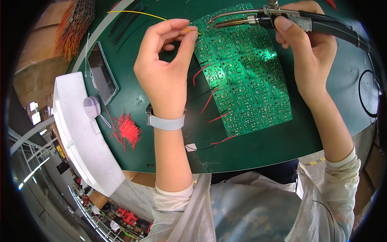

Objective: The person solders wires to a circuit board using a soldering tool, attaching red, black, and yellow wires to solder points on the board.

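1. Wire bundle [74, 30], orange and red, upper left: flexible, I judge; one bundle, its strands beyond my counting.
2. White foam block [72, 109], left side of the green surface [262, 148]: likely light and easily dented; one. Lilac case [92, 106] at its inner edge: one.
3. Phone [104, 76], lying flat: smooth, probably slippery; one.
4. Loose red wires [129, 130], piled: thin and light, best pinched singly; too many for me to count. Dark wires [123, 25] farther up: several, number uncertain.
5. Yellow wire [137, 11]: I expect it light, springy and easily bent, best held close to its working end; one. Left hand [165, 62] pinches it between thumb and forefinger, at the board's upper left edge; contact with the board I cannot confirm.
6. Circuit board [258, 86], flat on the surface, mostly between the forearms: thin, stiff, with fragile joints, I judge; take it by its edges. One panel; its repeated units I cannot count reliably. Four short red wires [218, 117] line its left side, attachment unclear.
7. Soldering iron [238, 23], over the board's upper part: metal end presumably hot, cable a likely drag; hold the handle only. One, with one curved feed tube [229, 13]. Right hand [309, 52] is closed around the handle.
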Motion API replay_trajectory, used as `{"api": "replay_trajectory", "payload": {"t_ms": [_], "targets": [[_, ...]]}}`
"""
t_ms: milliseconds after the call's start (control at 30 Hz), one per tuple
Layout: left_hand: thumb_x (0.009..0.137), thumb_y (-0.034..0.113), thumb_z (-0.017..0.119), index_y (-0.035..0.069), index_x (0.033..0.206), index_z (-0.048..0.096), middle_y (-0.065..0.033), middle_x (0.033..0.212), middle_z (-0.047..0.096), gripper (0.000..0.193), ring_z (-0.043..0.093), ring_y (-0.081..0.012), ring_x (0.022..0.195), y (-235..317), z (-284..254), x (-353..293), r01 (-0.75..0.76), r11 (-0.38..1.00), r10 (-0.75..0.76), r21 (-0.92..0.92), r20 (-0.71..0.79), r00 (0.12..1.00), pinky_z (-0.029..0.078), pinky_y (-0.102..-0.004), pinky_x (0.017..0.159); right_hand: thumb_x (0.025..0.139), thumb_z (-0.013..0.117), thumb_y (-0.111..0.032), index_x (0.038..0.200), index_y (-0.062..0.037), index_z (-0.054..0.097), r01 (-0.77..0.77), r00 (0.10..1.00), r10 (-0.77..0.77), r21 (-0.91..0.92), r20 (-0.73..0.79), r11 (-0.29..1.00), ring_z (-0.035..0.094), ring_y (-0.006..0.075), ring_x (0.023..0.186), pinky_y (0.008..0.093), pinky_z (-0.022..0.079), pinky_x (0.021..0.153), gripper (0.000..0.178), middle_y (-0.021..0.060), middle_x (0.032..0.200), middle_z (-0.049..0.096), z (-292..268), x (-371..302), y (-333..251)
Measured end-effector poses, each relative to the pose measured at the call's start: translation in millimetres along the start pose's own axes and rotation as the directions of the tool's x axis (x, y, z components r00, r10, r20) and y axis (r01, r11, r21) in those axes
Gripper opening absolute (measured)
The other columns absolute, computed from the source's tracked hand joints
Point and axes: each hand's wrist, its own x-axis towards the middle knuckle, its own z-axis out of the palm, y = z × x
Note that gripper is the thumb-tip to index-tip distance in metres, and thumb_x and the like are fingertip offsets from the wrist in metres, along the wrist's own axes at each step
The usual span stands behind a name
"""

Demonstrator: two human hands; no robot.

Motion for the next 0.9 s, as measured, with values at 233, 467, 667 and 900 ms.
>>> {"api": "replay_trajectory", "payload": {"t_ms": [233,467,667,900], "targets": [[0.079,-0.001,0.066,0.0,0.101,0.059,-0.0064,0.091,0.067,0.023,0.06,-0.0083,0.082,-2.2,-3.8,0.7,-0.049,0.998,0.047,0.032,0.073,0.996,0.042,-0.0194,0.071,0.078,0.063,-0.007,0.086,-0.001,0.049,0.003,1.0,-0.003,-0.006,0.013,1.0,0.046,0.0039,0.06,0.0179,0.035,0.055,0.018,0.0016,0.074,0.054,-2.8,-1.2,2.4],[0.079,0.001,0.067,0.001,0.101,0.059,-0.0046,0.091,0.068,0.023,0.06,-0.0069,0.081,-2.5,-3.3,1.0,-0.108,0.99,0.101,0.089,0.076,0.992,0.04,-0.0187,0.069,0.078,0.062,-0.006,0.087,-0.0007,0.048,-0.12,0.993,0.119,0.093,0.02,0.988,0.046,0.0043,0.058,0.0182,0.035,0.053,0.017,0.0015,0.071,0.054,-3.1,-2.0,-3.4],[0.079,0.002,0.067,0.003,0.099,0.06,-0.0033,0.09,0.068,0.021,0.06,-0.006,0.08,-2.1,-2.7,1.4,-0.112,0.988,0.107,0.106,0.05,0.993,0.039,-0.0187,0.069,0.078,0.062,-0.007,0.087,-0.001,0.048,-0.1,0.995,0.1,0.012,0.009,0.995,0.047,0.005,0.059,0.0181,0.036,0.054,0.018,0.0025,0.071,0.055,-2.6,-0.1,-2.4],[0.079,0.003,0.068,0.004,0.098,0.06,-0.002,0.089,0.068,0.021,0.06,-0.0055,0.08,-1.9,-2.1,1.0,-0.122,0.983,0.117,0.14,0.046,0.992,0.039,-0.0186,0.069,0.078,0.064,-0.009,0.088,-0.0015,0.049,-0.197,0.98,0.197,0.032,0.006,0.98,0.047,0.0045,0.059,0.0181,0.036,0.054,0.019,0.0018,0.072,0.055,-4.2,0.1,-2.3]]}}
